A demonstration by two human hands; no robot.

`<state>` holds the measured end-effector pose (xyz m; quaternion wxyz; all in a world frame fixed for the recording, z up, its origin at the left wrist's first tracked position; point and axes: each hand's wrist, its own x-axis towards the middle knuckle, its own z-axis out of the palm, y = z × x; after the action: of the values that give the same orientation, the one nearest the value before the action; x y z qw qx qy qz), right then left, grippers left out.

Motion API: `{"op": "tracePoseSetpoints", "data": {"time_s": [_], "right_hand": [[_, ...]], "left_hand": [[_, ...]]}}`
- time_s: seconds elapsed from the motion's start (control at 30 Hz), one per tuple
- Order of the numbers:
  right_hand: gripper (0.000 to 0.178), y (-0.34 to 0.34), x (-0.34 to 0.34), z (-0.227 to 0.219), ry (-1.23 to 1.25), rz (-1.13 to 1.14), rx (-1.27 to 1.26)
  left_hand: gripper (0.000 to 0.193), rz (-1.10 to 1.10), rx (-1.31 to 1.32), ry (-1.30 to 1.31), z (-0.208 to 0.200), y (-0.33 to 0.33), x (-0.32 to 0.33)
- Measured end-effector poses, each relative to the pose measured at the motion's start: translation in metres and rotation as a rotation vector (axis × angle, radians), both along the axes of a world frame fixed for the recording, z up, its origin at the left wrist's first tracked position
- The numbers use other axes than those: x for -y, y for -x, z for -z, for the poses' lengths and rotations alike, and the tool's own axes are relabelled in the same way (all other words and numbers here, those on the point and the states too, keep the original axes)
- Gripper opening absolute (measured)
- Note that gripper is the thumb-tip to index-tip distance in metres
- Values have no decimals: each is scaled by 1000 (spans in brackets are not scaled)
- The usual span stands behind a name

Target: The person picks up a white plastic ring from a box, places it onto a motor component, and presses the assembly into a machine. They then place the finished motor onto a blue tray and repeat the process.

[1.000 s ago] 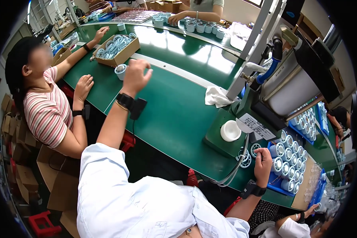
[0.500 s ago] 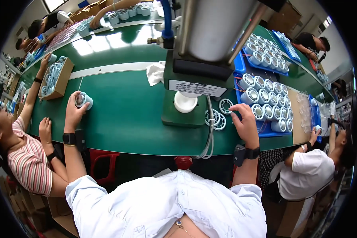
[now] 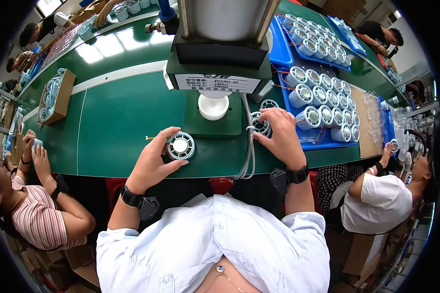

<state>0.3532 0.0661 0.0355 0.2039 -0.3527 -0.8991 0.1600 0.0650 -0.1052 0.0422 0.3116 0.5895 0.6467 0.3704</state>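
Note:
My left hand [image 3: 154, 158] is closed around a light-blue cylindrical housing [image 3: 181, 145], holding it above the green table's near side. Its round spoked face with a pale centre is turned up, and short thin wires [image 3: 150, 138] stick out past my fingers. My right hand [image 3: 281, 134] reaches to the light-blue spoked rings beside the press, thumb and fingertips pinching the edge of one ring [image 3: 260, 123]. Another ring [image 3: 269, 104] lies just behind it. Between my hands stands the press [image 3: 220, 53], with a white round cup [image 3: 213, 106] on its green base.
Grey cables [image 3: 248, 151] hang in front of the press, close to my right hand. Blue trays [image 3: 322, 145] of upright housings fill the right side. A cardboard box [image 3: 63, 100] of light-blue parts stands at left. Co-workers sit on both sides [image 3: 39, 210] [image 3: 376, 207].
My left hand has brought the housing from the far left toward the press, its spoked face now showing. My right hand has moved left onto the rings. The left co-worker's arm has drawn back from the box.

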Motion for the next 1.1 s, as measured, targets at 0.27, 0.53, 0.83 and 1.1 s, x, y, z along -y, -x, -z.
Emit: {"op": "tracePoseSetpoints", "data": {"time_s": [0.27, 0.53, 0.83, 1.1], "right_hand": [[46, 10, 39, -31, 328, -256, -331], [42, 43, 38, -22, 249, -584, -94], [35, 47, 48, -17, 162, -501, -108], [43, 48, 58, -15, 211, -449, -158]], "left_hand": [[67, 143, -42, -65, 14, -29, -8], [68, 212, -49, -28, 20, -44, -26], [65, 173, -64, -201, 29, -44, -26], [63, 156, -88, -261, 35, -46, -24]]}}
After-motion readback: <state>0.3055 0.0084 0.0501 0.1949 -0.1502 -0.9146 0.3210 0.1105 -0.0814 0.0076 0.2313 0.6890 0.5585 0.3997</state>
